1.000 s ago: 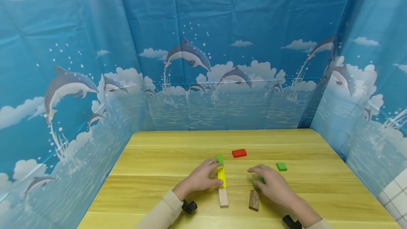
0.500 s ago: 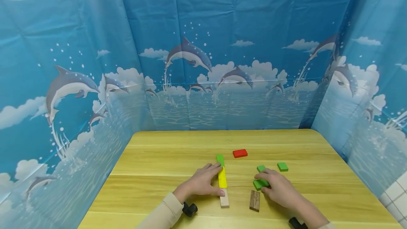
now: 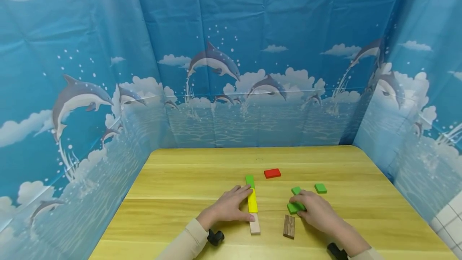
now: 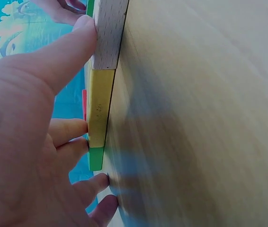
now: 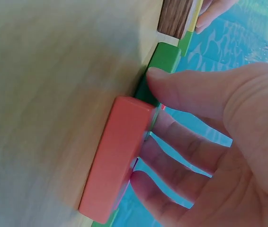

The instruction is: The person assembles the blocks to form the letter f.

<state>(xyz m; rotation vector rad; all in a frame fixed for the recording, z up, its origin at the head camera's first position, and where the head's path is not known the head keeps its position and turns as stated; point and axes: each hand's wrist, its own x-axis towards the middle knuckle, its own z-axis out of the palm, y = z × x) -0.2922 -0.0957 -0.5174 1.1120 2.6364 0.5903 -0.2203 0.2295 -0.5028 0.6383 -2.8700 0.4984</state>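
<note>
In the head view my left hand (image 3: 229,206) lies along a straight row of blocks. Its thumb touches the pale wood block (image 3: 255,228) at the near end; its fingertips rest at the yellow block (image 3: 252,202) in the middle. A green block (image 3: 250,179) makes up the far end. My right hand (image 3: 317,212) pinches another green block (image 3: 294,208) lying on the table, with thumb and index finger at it. Beside that block, the right wrist view shows an orange-red block (image 5: 117,161) near the other fingers; the hand hides it in the head view.
A dark brown wood block (image 3: 289,226) lies between the hands, nearer the body. Farther back are a red block (image 3: 272,173), a small green block (image 3: 296,190) and a green square block (image 3: 320,188). A blue dolphin curtain (image 3: 231,123) surrounds the wooden table (image 3: 187,163).
My right hand has shifted right and come down to the green block. My left thumb has slid from the yellow block to the pale wood one. Over the last half second little moves.
</note>
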